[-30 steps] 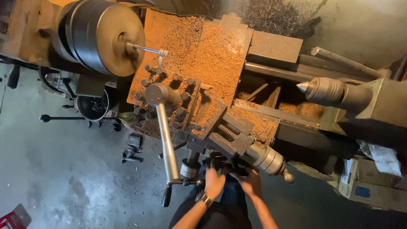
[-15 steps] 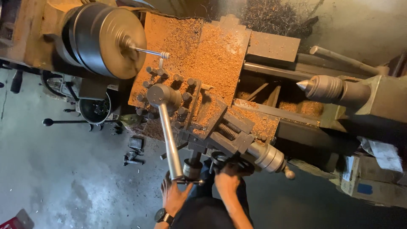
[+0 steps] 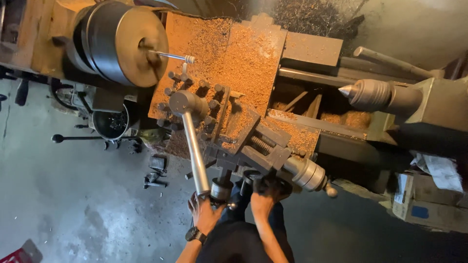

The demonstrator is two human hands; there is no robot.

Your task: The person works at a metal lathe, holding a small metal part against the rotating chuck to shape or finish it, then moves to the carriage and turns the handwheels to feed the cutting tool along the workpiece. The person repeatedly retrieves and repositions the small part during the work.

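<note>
Reaching up, the left hand (image 3: pixel 204 212) curls its fingers around a lathe handwheel (image 3: pixel 222 191), the right hand (image 3: pixel 263 200) gripping another handwheel (image 3: pixel 261 181).

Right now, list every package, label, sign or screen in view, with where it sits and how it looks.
Brown cardboard box with a blue rectangular label: lower right, on the floor beside the lathe.
Crumpled white paper or plastic wrapping: right edge, just above that box.
Red flat object: bottom left corner, partly cut off; kind unclear.
No signs or screens visible.
</note>
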